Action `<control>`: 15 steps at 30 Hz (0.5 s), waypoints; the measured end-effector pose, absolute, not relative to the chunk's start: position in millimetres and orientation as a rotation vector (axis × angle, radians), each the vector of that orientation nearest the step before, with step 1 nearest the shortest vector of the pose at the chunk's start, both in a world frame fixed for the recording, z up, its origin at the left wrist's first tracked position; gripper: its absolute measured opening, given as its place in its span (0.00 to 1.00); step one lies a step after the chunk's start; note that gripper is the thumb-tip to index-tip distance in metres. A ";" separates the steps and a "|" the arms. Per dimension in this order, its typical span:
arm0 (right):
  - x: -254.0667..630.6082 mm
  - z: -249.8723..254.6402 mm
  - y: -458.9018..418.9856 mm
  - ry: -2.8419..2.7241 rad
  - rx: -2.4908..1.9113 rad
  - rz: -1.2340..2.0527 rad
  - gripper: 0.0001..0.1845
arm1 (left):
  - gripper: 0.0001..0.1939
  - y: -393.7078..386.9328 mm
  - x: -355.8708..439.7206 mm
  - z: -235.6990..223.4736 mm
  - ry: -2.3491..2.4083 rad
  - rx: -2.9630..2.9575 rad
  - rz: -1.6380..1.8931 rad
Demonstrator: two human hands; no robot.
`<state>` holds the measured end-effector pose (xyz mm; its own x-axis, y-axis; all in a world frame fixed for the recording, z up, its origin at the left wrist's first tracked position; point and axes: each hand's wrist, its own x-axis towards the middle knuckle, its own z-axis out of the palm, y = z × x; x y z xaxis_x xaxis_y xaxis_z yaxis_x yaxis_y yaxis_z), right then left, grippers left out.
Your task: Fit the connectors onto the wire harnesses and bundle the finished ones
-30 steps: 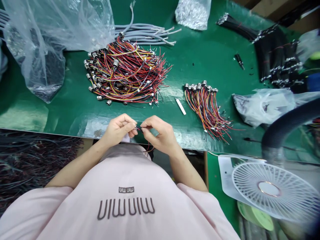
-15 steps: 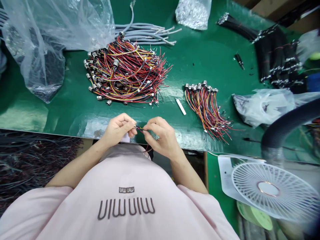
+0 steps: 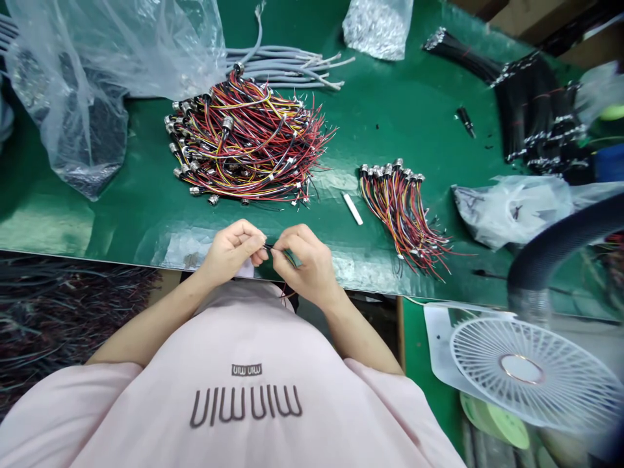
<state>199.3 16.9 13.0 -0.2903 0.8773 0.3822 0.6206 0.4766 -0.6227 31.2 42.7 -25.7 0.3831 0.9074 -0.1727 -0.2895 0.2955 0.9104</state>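
Right hand [image 3: 307,263] had shifted closer to left hand [image 3: 234,250], fingertips of both pinched closed on wire harness [image 3: 268,247] just inside table's [image 3: 141,224] near edge, bare tabletop ahead, held section's long axis roughly left-right, metal end leftward.

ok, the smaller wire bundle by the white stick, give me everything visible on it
The smaller wire bundle lies on the green tabletop, right of the white stick. Silvery, metallic-looking round connectors cluster at its far end; thin red, black, yellow and white wires, plastic-coated by the look, run towards the near right and fan into loose ends, with small white plugs among them. No tie shows. The right hand is the nearer one, not touching it.
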 end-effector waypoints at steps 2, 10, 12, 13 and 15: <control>201.6 11.7 19.9 -1.943 -1.221 0.655 0.07 | 0.18 42.0 30.5 -27.7 0.773 0.946 0.932; 218.8 13.5 18.9 -1.718 -1.206 1.121 0.04 | 0.17 41.5 30.4 -27.2 0.781 0.942 0.919; 221.9 14.8 15.5 -1.768 -1.135 1.103 0.04 | 0.18 42.6 31.7 -26.0 0.794 0.906 0.937; 222.7 15.1 14.0 -1.800 -1.117 1.077 0.04 | 0.18 43.0 32.1 -25.6 0.797 0.894 0.938; 222.4 15.1 11.6 -1.844 -1.127 1.020 0.03 | 0.19 43.5 32.6 -25.7 0.793 0.880 0.934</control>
<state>222.4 11.6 15.1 -0.3457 0.9212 0.1786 0.3381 0.2999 -0.8920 32.6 43.5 -25.7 0.3814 0.9054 -0.1864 -0.3300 0.3217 0.8874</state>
